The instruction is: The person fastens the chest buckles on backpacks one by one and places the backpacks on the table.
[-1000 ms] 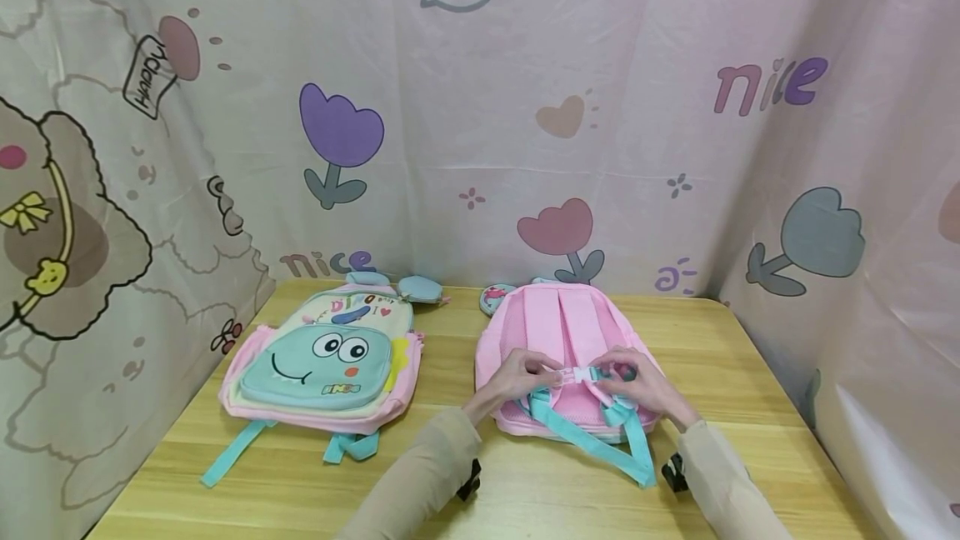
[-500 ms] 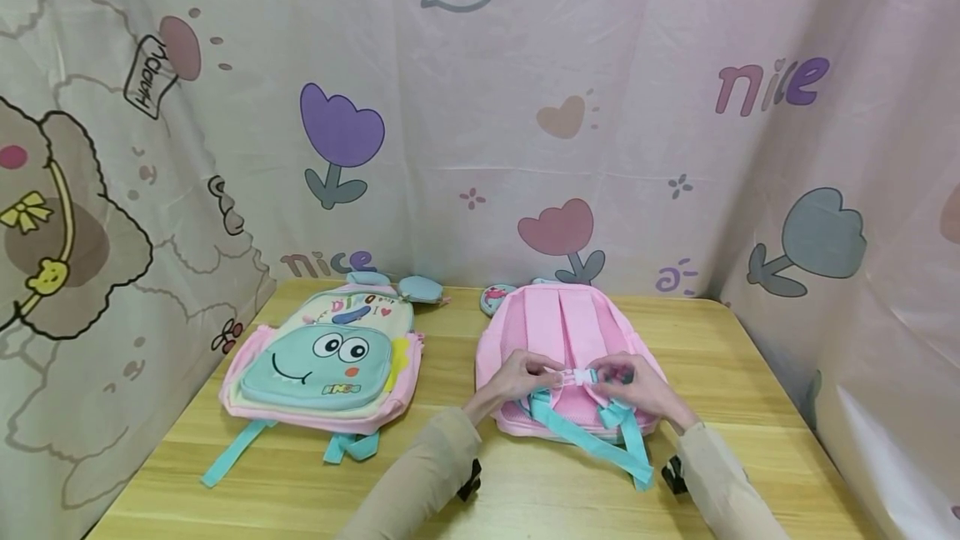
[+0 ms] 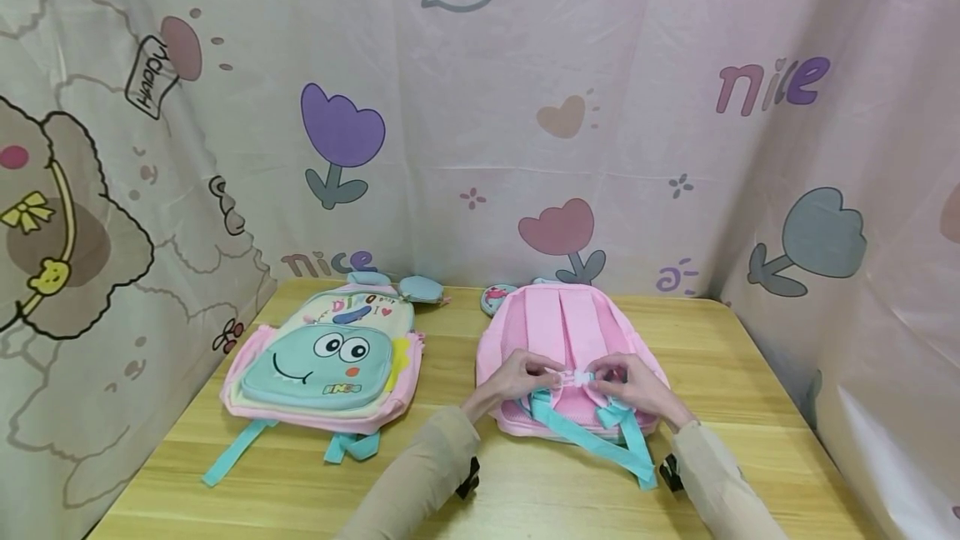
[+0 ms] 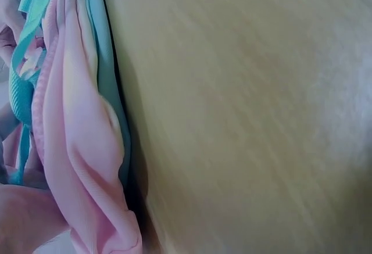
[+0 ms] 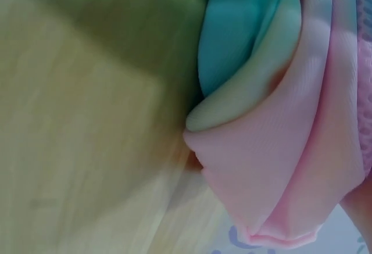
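Note:
A pink backpack (image 3: 498, 340) lies with its shoulder straps facing up on the table. Over the straps is a small white buckle (image 3: 577, 378), gripped from both sides. My left hand (image 3: 519, 380) pinches its left end between thumb and fingers. At the other end, my right hand (image 3: 639, 383) pinches the buckle where it meets a teal strap. Teal webbing (image 3: 581, 435) hangs in a loop past the bag's bottom edge. In the left wrist view the hand shows only partly, behind the pink fabric (image 4: 87, 143). The right wrist view has mostly the bag's pink side (image 5: 279, 155).
A second backpack (image 3: 315, 365), teal and pink with a cartoon face, lies front up at the left. Its loose teal straps (image 3: 238, 452) trail toward the near side. The wooden table (image 3: 420, 473) is backed by a patterned curtain (image 3: 465, 107).
My right hand has shifted slightly left with its end of the buckle, so the hands are a little closer together. The left hand and both bags stay put.

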Demonstrator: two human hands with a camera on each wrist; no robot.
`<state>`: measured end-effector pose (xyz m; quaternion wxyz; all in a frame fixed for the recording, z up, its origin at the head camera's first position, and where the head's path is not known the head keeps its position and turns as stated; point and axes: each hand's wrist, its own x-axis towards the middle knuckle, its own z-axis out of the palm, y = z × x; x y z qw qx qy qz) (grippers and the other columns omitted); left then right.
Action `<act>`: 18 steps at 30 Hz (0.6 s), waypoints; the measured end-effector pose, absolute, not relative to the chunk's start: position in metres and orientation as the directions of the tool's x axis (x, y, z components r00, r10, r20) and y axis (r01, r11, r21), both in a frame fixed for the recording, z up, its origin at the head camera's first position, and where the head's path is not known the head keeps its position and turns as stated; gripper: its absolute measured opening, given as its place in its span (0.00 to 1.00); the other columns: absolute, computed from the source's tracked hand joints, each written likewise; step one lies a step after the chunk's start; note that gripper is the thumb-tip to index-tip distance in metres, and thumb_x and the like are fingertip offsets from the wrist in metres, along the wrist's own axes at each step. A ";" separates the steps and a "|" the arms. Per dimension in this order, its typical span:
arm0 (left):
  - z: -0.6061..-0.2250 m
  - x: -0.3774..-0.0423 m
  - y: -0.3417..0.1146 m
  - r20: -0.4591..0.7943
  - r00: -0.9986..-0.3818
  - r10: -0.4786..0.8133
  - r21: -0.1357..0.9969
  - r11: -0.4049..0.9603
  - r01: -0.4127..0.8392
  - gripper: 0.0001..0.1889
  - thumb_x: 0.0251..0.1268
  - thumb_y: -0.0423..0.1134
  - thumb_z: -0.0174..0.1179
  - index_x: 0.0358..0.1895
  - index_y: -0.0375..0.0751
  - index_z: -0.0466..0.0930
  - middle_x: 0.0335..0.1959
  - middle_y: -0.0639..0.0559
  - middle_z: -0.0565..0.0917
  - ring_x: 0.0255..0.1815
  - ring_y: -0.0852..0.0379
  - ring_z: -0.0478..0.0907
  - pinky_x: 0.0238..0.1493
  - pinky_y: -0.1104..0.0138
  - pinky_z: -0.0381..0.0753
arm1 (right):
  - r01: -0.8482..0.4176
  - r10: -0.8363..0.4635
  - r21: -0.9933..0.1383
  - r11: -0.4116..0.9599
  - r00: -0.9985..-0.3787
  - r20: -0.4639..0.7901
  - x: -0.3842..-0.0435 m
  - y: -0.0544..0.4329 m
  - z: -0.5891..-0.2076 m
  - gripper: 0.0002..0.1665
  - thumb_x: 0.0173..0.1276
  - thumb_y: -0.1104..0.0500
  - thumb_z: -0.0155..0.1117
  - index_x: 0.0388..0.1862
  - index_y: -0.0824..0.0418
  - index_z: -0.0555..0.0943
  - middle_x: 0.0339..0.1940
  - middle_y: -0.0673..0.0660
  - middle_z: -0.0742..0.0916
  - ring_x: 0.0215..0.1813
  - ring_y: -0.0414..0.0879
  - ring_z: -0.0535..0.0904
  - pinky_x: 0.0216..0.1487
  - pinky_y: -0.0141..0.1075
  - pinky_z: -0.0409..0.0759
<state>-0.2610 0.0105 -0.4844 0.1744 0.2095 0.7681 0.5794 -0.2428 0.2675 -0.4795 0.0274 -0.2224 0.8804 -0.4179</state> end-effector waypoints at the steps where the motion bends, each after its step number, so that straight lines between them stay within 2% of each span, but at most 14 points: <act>1: -0.484 -0.261 0.011 -0.027 -0.850 0.525 0.962 0.246 0.121 0.13 0.69 0.38 0.65 0.53 0.39 0.87 0.42 0.37 0.90 0.35 0.67 0.80 0.39 0.76 0.75 | -0.366 -0.419 -0.749 0.553 -0.899 0.129 -0.243 0.267 -0.479 0.09 0.67 0.58 0.70 0.43 0.61 0.87 0.30 0.52 0.85 0.33 0.35 0.72 0.36 0.28 0.71; 4: -0.484 -0.261 0.011 -0.027 -0.849 0.527 0.956 0.261 0.132 0.13 0.69 0.38 0.64 0.53 0.40 0.87 0.43 0.39 0.90 0.36 0.67 0.80 0.40 0.76 0.75 | -0.350 -0.419 -0.743 0.570 -0.902 0.104 -0.245 0.266 -0.479 0.07 0.69 0.58 0.68 0.42 0.60 0.86 0.31 0.51 0.83 0.33 0.35 0.71 0.37 0.27 0.71; 11: -0.486 -0.260 0.014 0.020 -0.847 0.531 0.937 0.286 0.202 0.13 0.70 0.37 0.64 0.53 0.38 0.87 0.40 0.39 0.90 0.33 0.67 0.77 0.34 0.76 0.74 | -0.354 -0.419 -0.712 0.607 -0.903 0.092 -0.248 0.260 -0.478 0.06 0.71 0.60 0.65 0.39 0.61 0.85 0.30 0.50 0.81 0.33 0.34 0.70 0.37 0.27 0.71; 18: -0.488 -0.258 0.018 0.038 -0.870 0.492 0.893 0.373 0.250 0.11 0.67 0.38 0.66 0.49 0.43 0.89 0.31 0.45 0.90 0.26 0.69 0.75 0.27 0.76 0.69 | -0.362 -0.402 -0.658 0.660 -0.910 0.096 -0.250 0.250 -0.475 0.08 0.73 0.58 0.63 0.37 0.61 0.85 0.28 0.48 0.81 0.30 0.33 0.69 0.35 0.27 0.69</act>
